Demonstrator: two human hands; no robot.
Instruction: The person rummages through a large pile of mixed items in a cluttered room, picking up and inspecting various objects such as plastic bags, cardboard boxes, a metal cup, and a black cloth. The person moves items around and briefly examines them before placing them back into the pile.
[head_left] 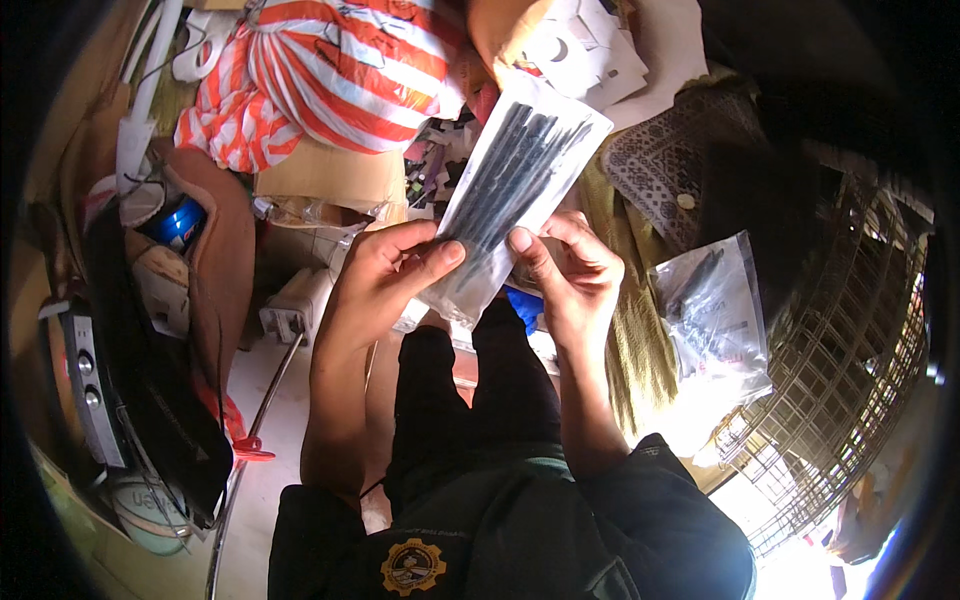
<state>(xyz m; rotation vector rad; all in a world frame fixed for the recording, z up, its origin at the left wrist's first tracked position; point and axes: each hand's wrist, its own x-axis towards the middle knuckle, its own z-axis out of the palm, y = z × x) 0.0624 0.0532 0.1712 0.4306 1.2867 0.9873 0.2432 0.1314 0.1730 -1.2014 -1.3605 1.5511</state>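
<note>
In the head view, our left hand [385, 275] and right hand [580, 272] pinch opposite edges of a clear packet of dark sticks [515, 180], fingers closed toward its near end. It sits right of the striped bag [345, 75], long axis leaning away from that bag.
</note>
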